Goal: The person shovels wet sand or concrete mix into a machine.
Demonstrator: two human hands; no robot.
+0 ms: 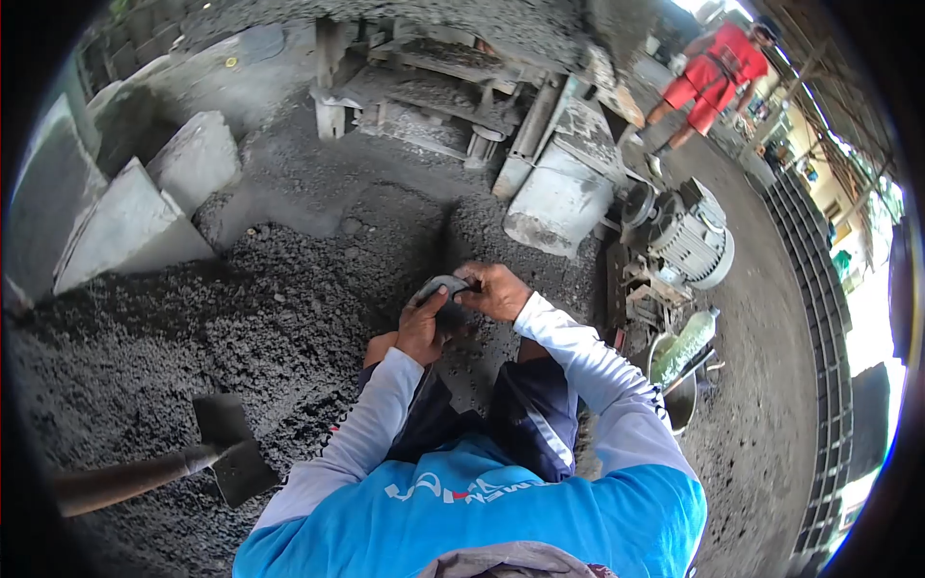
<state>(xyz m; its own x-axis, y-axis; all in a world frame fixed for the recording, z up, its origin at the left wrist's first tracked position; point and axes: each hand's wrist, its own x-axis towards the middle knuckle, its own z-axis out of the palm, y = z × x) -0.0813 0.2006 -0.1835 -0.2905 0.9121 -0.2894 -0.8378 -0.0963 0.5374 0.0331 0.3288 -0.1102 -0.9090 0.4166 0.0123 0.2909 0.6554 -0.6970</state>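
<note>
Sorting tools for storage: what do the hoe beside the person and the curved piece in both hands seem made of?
Hoe: blade looks like dull dark metal, flat and thin; handle seems brown wood. Curved piece: grey, smooth, possibly rubber or metal; too small to tell.

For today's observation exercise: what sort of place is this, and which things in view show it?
Probably an open-air block-making yard: a heap of dark gravelly mix, a grimy machine with a motor, and rows of stacked blocks.

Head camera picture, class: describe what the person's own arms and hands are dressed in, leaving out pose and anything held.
Both arms wear long white sleeves joined to a bright blue shirt that carries white and red lettering. The left hand and the right hand are bare, with no gloves. The sleeves end at the wrists.
</note>
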